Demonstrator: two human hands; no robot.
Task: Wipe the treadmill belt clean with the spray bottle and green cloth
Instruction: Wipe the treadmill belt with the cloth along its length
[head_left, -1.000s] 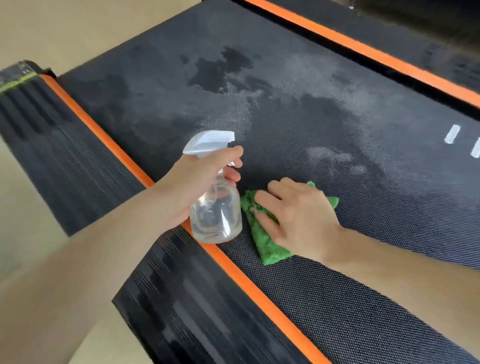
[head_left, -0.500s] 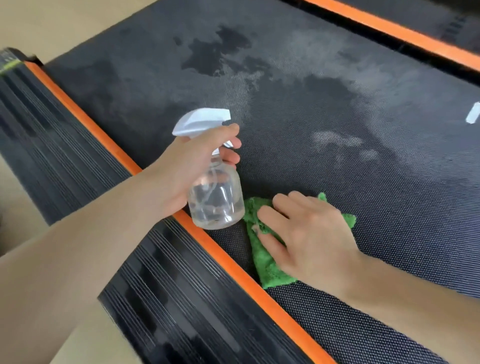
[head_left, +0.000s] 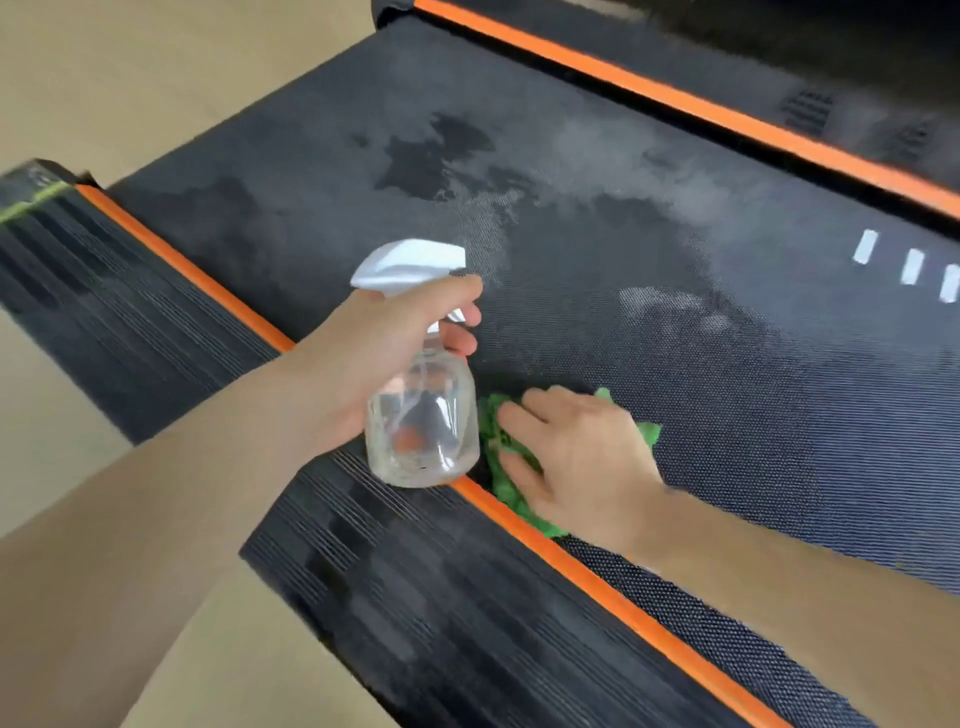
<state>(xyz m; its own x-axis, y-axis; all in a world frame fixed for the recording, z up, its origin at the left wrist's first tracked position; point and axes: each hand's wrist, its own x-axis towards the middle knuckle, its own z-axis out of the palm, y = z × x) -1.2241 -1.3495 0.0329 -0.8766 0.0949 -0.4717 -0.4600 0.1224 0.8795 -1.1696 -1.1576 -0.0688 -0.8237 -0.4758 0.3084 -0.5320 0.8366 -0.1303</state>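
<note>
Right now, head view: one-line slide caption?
Left hand holds clear spray bottle while right hand presses green cloth onto damp treadmill belt beside orange edge strip.

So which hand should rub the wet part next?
The right hand: it already lies flat on the green cloth on the belt. The left hand is busy holding the spray bottle.
</note>
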